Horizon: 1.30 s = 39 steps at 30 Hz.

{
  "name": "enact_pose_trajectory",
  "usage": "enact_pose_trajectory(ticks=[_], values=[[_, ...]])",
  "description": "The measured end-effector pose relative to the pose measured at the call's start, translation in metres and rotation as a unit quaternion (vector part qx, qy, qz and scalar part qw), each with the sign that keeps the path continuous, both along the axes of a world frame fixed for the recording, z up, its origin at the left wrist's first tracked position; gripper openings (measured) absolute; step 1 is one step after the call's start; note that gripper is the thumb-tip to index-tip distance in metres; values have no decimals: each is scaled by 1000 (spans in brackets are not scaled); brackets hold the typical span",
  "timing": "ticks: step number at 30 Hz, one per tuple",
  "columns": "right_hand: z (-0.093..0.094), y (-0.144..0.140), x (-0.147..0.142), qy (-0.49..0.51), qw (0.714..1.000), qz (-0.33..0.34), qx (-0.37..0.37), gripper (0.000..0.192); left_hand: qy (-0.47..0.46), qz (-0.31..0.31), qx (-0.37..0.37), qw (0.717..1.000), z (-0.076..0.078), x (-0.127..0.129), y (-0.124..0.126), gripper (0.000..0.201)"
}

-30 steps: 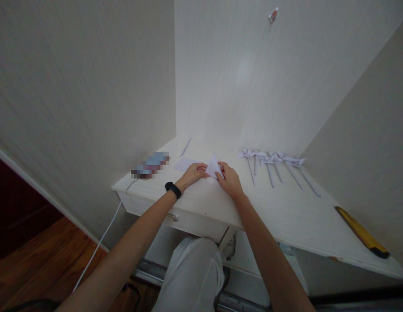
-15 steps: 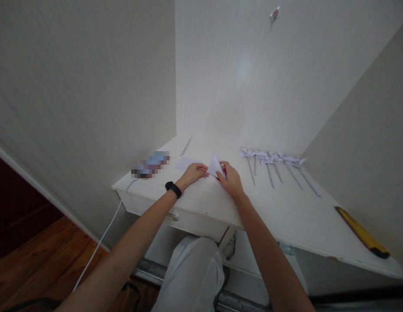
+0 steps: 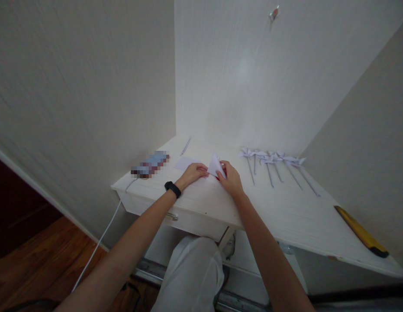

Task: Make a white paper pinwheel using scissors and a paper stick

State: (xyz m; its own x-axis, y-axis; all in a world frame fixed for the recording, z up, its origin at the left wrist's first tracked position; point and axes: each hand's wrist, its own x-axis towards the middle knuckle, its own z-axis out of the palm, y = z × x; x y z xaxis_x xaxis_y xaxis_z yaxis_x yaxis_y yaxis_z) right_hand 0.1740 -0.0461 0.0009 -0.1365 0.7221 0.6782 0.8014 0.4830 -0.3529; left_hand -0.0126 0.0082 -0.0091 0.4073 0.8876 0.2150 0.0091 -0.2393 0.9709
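A piece of white paper [image 3: 215,166], folded to a triangle, stands tilted between my two hands over the desk. My right hand [image 3: 231,178] grips its right side, thumb in front and fingers behind. Something small and red shows beside that thumb; its kind is mostly hidden. My left hand [image 3: 195,172], with a black band [image 3: 173,189] on the wrist, has its fingers closed at the paper's lower left corner. Behind the left hand a flat white sheet [image 3: 185,163] lies on the desk.
Several white paper pinwheels [image 3: 269,157] on thin sticks lie in a row at the right. A thin rolled stick [image 3: 185,146] is at the back. On the left lies a blurred phone-like device [image 3: 151,164] with a white cable [image 3: 113,216]. A yellow-black tool [image 3: 362,232] rests far right.
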Motion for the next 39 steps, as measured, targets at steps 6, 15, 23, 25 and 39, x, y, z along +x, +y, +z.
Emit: enact_pose_trajectory(ticks=[6, 15, 23, 25, 39], values=[[2, -2, -1, 7, 1000, -1, -10, 34, 10, 5, 9, 1000, 3, 0, -4, 11], [3, -3, 0, 5, 1000, 4, -8, 33, 29, 19, 6, 999, 3, 0, -3, 15], [3, -3, 0, 8, 1000, 10, -7, 34, 43, 7, 39, 998, 4, -1, -5, 16], [3, -3, 0, 10, 1000, 10, -8, 34, 42, 5, 36, 998, 5, -1, -5, 15], [0, 0, 0, 9, 1000, 16, -14, 37, 35, 10, 14, 999, 16, 0, -15, 14]])
